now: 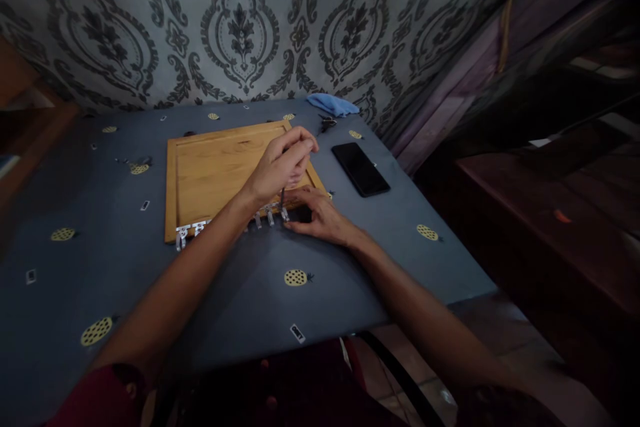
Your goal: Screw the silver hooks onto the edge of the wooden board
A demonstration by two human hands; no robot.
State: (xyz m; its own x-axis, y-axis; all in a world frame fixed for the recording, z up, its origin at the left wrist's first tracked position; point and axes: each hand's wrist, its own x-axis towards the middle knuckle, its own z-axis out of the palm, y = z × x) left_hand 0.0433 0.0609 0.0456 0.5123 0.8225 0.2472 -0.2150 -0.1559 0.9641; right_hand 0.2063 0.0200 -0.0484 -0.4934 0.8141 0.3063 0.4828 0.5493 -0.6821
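Note:
A framed wooden board [220, 170] lies on the table, with several small metal hooks [183, 237] along its near edge. My left hand [284, 163] is closed above the board's right part, around a thin screwdriver [283, 197] whose handle is hidden in the fist. Its dark shaft points down at the rightmost hook [285, 214]. Low at the near right corner, my right hand [320, 215] has its thumb and fingers around that end of the edge, the thumb tip against the same hook. My left forearm covers part of the row.
To the right of the board lies a black phone [360, 169]. A blue cloth [333, 105] and a small dark object [327, 123] are near the back wall. The blue-grey tablecloth [225, 307] has pineapple prints. A dark red surface [550, 227] stands beyond the table's right edge.

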